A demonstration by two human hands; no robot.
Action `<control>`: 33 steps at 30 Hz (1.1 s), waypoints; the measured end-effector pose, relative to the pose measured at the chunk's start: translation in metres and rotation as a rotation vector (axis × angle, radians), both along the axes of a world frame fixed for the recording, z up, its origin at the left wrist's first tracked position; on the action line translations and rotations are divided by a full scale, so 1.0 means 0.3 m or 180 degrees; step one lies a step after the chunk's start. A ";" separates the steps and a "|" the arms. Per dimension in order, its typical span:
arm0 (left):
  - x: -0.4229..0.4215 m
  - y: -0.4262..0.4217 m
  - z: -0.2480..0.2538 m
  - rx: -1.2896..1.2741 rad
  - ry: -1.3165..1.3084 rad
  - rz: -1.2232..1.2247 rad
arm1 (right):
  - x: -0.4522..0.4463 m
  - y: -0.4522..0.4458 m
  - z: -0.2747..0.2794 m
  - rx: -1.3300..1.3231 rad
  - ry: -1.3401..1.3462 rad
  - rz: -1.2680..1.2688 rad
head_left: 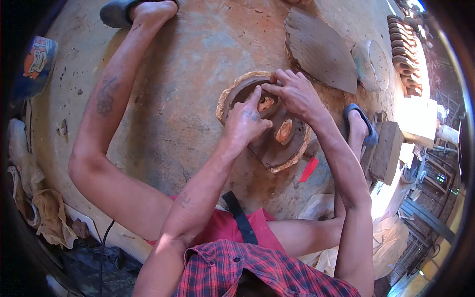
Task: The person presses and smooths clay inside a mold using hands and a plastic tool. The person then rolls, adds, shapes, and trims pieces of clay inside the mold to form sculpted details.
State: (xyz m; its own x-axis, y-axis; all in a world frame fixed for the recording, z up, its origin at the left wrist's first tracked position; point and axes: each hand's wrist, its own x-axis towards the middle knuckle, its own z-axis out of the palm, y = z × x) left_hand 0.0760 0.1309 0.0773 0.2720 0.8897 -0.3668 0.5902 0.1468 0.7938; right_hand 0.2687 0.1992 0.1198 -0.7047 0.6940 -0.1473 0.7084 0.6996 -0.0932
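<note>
A rounded mold [222, 106] with a rough, crumbly tan rim lies on the floor in front of me, lined with smooth dark brown clay [264, 152]. Two rough tan raised parts, one of them an oval knob [284, 131], stand up inside it. My left hand [247, 121] is over the near left part, index finger stretched to the clay at the far wall and thumb spread. Beside that fingertip, my right hand [295, 94] bends over the far rim, thumb and index finger closed on the clay edge. What lies under its fingertips is hidden.
A large flat clay slab [321, 49] lies beyond the mold, with a pale rounded piece [371, 65] beside it. Curved clay pieces [403, 47] are stacked at far right. A red scrap [308, 170], a block [386, 153] and a bucket [37, 69] are around me.
</note>
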 end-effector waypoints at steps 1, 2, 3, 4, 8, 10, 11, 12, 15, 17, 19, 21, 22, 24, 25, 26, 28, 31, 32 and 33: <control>-0.008 0.007 -0.009 0.0033 0.0003 0.0028 | 0.002 0.002 -0.007 0.0033 0.0003 0.0028; -0.020 0.012 -0.003 -0.0021 -0.0175 0.0095 | -0.006 -0.002 -0.003 0.0178 -0.0029 0.0030; -0.031 0.008 -0.002 -0.0088 -0.0359 0.0159 | -0.008 -0.009 -0.001 0.0309 -0.0065 0.0031; -0.055 -0.012 -0.013 0.0758 -0.0942 0.0522 | 0.004 -0.014 0.006 0.0160 -0.0127 0.0025; -0.208 0.103 0.111 -0.0367 -0.0327 0.0918 | -0.006 -0.039 0.016 0.0217 -0.0326 0.0088; -0.220 0.139 -0.031 0.0508 -0.0887 0.1403 | -0.013 -0.034 0.008 0.0113 -0.0443 -0.0012; -0.209 0.157 -0.089 0.0515 -0.0880 0.1411 | -0.018 -0.031 0.010 0.0117 -0.0436 -0.0003; -0.192 0.172 -0.146 0.0361 -0.1174 0.1120 | -0.021 -0.033 0.012 0.0053 -0.0380 -0.0059; -0.162 0.187 -0.227 0.0487 -0.1231 0.0525 | -0.017 -0.033 0.010 -0.0027 -0.0318 -0.0158; -0.155 0.187 -0.250 -0.0028 -0.1823 0.0541 | -0.016 -0.024 0.015 -0.0056 -0.0310 -0.0169; -0.152 0.180 -0.254 0.0007 -0.1796 0.0547 | -0.021 -0.010 0.026 -0.0090 -0.0520 -0.0071; -0.155 0.175 -0.242 0.0031 -0.1756 0.0578 | -0.001 -0.002 0.017 -0.0123 -0.0418 -0.0061; -0.156 0.177 -0.236 -0.0089 -0.1814 0.0597 | 0.008 -0.002 0.010 -0.0150 -0.0313 -0.0065; -0.153 0.171 -0.249 -0.0214 -0.1865 0.0595 | 0.006 -0.015 0.007 -0.0083 -0.0391 -0.0057; -0.151 0.172 -0.256 -0.0177 -0.1905 0.0609 | 0.006 -0.013 0.011 0.0023 -0.0467 -0.0055; -0.152 0.179 -0.246 -0.0133 -0.1945 0.0624 | 0.011 -0.008 0.011 0.0048 -0.0462 -0.0064; -0.158 0.176 -0.231 -0.0106 -0.1875 0.0595 | 0.025 -0.008 0.009 0.0308 -0.0405 0.0149; -0.156 0.178 -0.221 -0.0131 -0.1900 0.0579 | 0.033 -0.015 0.022 -0.0048 -0.0275 -0.0071; -0.156 0.170 -0.221 -0.0186 -0.1973 0.0608 | 0.036 -0.022 0.014 -0.0072 -0.0280 -0.0068; -0.158 0.156 -0.221 -0.0223 -0.1969 0.0608 | 0.040 -0.036 0.006 -0.0164 -0.0215 -0.0241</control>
